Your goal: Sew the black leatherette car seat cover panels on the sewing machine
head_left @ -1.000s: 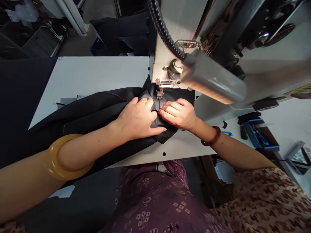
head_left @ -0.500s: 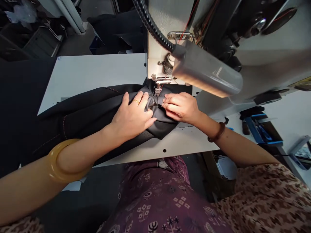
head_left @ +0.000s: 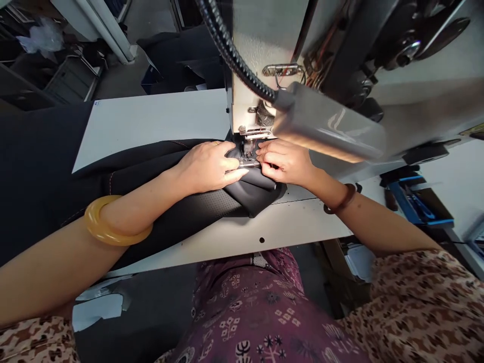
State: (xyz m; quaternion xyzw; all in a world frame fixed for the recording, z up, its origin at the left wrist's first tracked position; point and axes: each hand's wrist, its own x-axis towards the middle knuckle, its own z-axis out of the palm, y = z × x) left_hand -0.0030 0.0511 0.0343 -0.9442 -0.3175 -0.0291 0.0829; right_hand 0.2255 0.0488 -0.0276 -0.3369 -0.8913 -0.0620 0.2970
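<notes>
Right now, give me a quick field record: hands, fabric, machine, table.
left hand: flat on the black fabric, fingertips by the presser foot
right hand: pressing the fabric on the foot's other side
fabric: folded edge under the foot, the rest trailing left over the table
machine: sewing machine head above both hands
wrists: yellow bangle left, brown bracelet right

Soft daylight falls evenly across my white counter (head_left: 151, 118), leaving only a faint shadow under the dark cloth (head_left: 212, 204). The lamp housing (head_left: 328, 128) close above is blurred with pale glare, and straight lines bow at the edges.
</notes>
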